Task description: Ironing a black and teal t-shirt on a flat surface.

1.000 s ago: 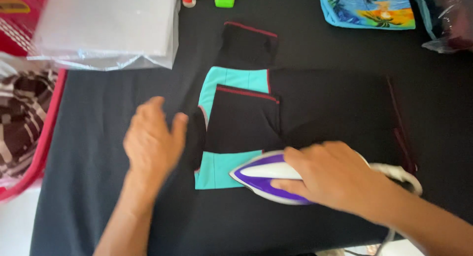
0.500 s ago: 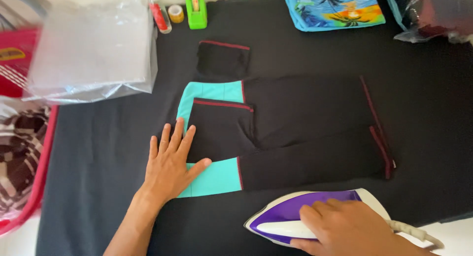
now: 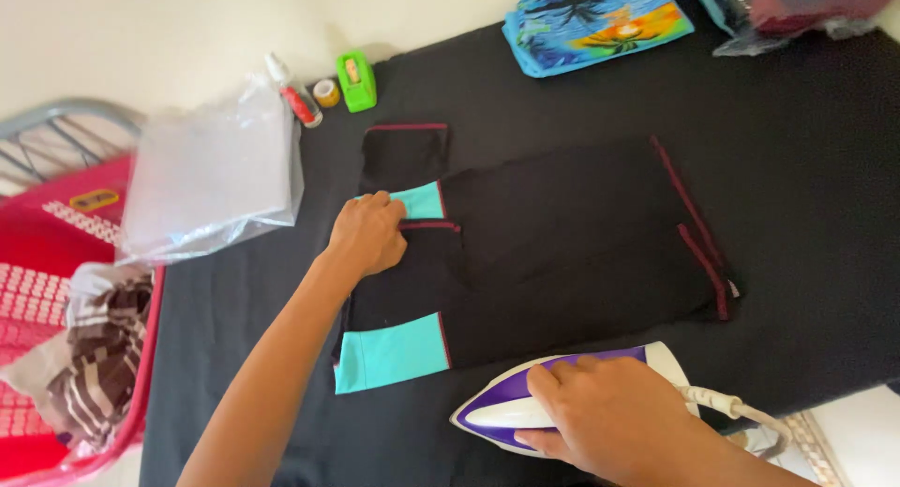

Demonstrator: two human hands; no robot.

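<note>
Seen from one head-worn camera, looking steeply down and close over a black ironing surface (image 3: pixel 562 84). Left hand (image 3: pixel 367 234) at mid-frame, right hand (image 3: pixel 609 417) at the bottom edge. No second view.

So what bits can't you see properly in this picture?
Head view only:
- Soleplate of the iron: faces down, and the right hand covers its handle.
- Teal cuff: partly under the left hand.
- Clear plastic bag: contents too hazy to tell.
- Red basket: cut off by the left edge.
- Colourful cloth: cut off at the top.
</note>
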